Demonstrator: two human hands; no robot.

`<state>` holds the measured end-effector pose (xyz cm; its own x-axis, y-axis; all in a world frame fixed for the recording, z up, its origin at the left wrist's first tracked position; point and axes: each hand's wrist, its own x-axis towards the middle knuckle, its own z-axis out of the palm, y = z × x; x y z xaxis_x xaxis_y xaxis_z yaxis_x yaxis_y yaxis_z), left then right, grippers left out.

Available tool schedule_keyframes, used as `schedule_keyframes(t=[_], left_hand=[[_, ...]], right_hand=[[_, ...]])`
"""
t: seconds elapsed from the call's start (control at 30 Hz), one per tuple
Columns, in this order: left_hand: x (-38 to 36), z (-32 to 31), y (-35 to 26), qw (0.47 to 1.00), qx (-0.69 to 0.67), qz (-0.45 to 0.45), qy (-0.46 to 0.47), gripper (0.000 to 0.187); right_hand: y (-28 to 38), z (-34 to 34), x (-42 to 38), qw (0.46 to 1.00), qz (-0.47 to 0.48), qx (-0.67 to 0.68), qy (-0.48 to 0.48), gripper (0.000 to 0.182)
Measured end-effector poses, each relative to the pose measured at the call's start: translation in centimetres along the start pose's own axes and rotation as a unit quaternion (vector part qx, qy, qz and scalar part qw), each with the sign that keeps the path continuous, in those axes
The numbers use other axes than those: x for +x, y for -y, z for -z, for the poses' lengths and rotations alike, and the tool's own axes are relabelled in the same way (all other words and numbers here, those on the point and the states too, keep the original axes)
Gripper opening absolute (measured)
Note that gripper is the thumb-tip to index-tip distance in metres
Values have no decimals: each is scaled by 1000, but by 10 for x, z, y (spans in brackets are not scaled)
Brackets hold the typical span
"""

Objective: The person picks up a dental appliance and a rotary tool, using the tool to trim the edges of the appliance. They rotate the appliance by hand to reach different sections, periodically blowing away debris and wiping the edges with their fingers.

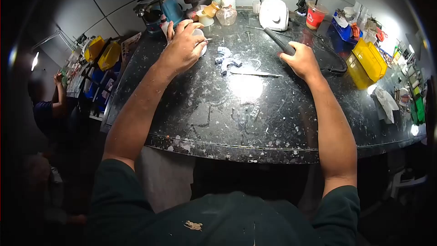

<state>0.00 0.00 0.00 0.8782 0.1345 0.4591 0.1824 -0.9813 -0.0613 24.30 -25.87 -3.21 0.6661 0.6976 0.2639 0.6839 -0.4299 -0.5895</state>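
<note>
My right hand (pixel 301 61) grips a black handpiece (pixel 280 41) with a thin metal tip pointing up and left. My left hand (pixel 183 48) is at a small white cup (pixel 202 51), partly hidden by the fingers. Its thumb and index finger come together near a small pale bit; the other fingers are raised and spread. Between my hands lie white-and-blue dental-looking pieces (pixel 225 60) on the black worktop (pixel 191 105). A slim metal hand tool (pixel 257 74) rests just in front of them.
A white control box (pixel 274 14) with a knob, a glass bottle (pixel 226 14) and a red-labelled drink cup (pixel 315 16) stand at the back. Yellow bins (pixel 366 64) and a black cable (pixel 336 69) are right. Another person (pixel 50 109) sits far left.
</note>
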Motion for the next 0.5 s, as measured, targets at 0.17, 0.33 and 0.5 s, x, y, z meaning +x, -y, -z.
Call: schedule_keyframes(t=[0.17, 0.33, 0.5], left_hand=[[16, -20, -22, 1000, 7, -9, -28, 27], [63, -59, -49, 999, 16, -48, 16, 26], [80, -79, -74, 995, 84, -47, 32, 33]], right_hand=[[0, 2, -1, 1000, 0, -14, -10, 33], [0, 2, -2, 1000, -9, -19, 8, 34], [0, 0, -1, 1000, -12, -10, -19, 35]])
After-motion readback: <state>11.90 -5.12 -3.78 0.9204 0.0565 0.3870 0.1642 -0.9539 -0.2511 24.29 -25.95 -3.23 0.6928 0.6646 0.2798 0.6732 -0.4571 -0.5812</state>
